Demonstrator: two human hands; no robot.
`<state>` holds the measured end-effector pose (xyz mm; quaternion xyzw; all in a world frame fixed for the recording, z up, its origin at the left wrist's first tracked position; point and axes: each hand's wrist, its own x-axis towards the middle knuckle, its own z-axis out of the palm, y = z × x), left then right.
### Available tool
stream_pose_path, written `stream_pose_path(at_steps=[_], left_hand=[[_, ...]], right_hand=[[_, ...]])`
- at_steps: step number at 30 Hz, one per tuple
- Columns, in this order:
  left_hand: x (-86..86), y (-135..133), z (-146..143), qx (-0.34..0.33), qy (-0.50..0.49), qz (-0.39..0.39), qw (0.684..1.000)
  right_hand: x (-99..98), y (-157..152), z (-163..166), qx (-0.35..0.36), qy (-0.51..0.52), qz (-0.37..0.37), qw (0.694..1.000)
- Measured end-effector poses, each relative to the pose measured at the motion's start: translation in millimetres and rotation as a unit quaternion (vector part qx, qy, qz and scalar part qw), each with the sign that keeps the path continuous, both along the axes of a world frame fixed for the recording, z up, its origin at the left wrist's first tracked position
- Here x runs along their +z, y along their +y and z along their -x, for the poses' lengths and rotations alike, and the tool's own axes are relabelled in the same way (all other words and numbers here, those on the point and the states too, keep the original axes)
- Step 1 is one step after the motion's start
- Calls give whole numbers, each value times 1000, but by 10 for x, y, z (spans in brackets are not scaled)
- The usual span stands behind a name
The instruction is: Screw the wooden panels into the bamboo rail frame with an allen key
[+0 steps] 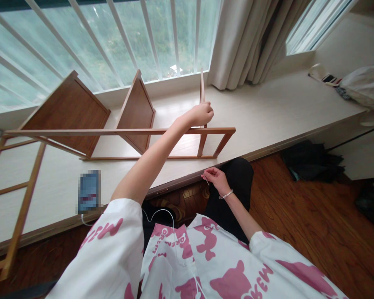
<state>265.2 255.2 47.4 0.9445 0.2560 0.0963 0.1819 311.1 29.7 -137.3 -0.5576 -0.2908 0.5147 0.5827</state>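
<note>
A wooden shelf frame [118, 132] lies on its side on the pale window ledge [268, 112], with brown shelf panels [68, 110] standing up in it. My left hand [201, 114] reaches out and is closed around the rightmost upright panel [202, 87] near its top edge. My right hand [215, 177] hangs below the ledge's front edge, fingers pinched on a small thin item, perhaps a screw [206, 180]; I cannot make it out clearly. A bracelet circles that wrist.
A phone [89, 191] with a white cable lies on the ledge near my left elbow. Curtains [246, 41] hang at the window corner. Small items and a white bag [364, 85] sit at the far right. Dark fabric [311, 162] lies on the wooden floor.
</note>
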Motion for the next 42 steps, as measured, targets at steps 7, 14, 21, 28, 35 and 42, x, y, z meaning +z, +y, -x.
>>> stream_pose_path(at_steps=[7,14,21,28,35,42], left_hand=[[-9,2,-2,-4,-3,-2,1000],[-40,30,-18,-2,-7,-9,1000],[-34,31,-12,-3,-2,-6,1000],[-7,2,-2,2,0,-9,1000],[-1,-2,7,-3,-3,-2,1000],[-3,4,-12,6,1,0,1000]], right_hand=[[-138,7,-23,-32,-2,39,999],[-165,-3,-26,-13,-23,61,998],[-31,17,-53,-46,-59,18,997],[-82,66,-86,-35,-109,6,993],[-67,74,-35,18,-260,-21,965],[-94,180,-87,24,-389,-19,921]])
